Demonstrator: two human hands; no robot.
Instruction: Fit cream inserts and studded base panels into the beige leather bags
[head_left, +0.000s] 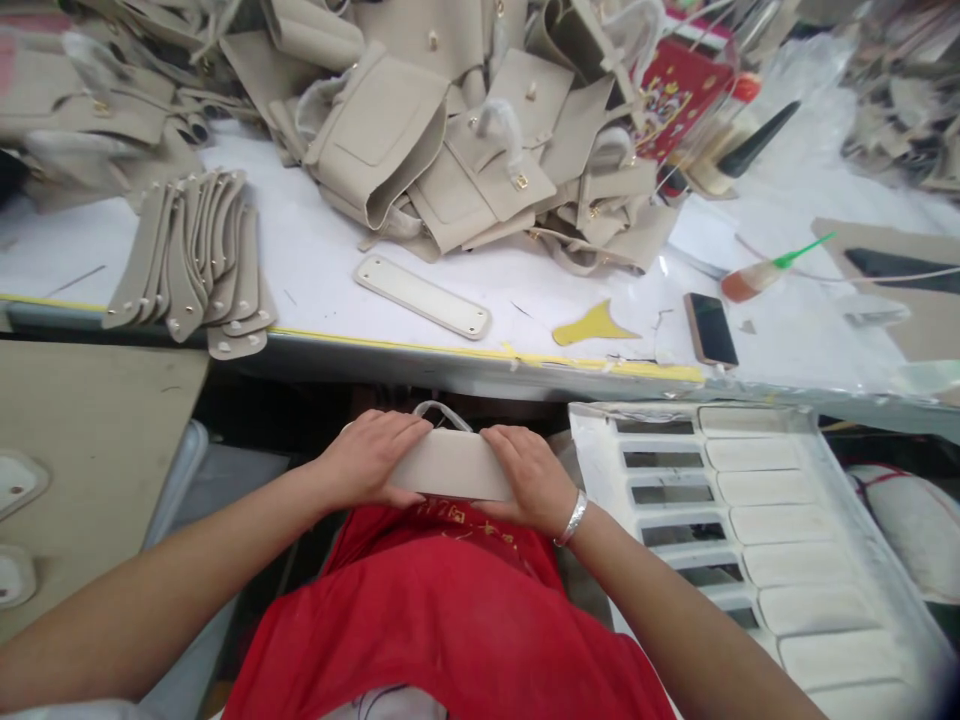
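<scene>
A beige handbag (454,466) rests in my lap against the red apron, one long flat side facing up and a clear-wrapped handle showing beyond it. My left hand (379,458) wraps round its left end, thumb on the near edge. Round the right end closes my right hand (531,478), a silver bracelet at the wrist. The bag's underside is hidden. Ahead on the table lies a pale oblong base panel (421,296) with small studs at its corners. Left of that panel is a stack of beige straps (196,255) with metal studs.
Beige bag pieces (382,130) are heaped at the back. A yellow scrap (596,325), a phone (711,330) and a green-tipped glue bottle (754,280) lie on the right. A white slatted rack (667,470) holding pale panels stands right of my lap; a beige board (97,420) is at left.
</scene>
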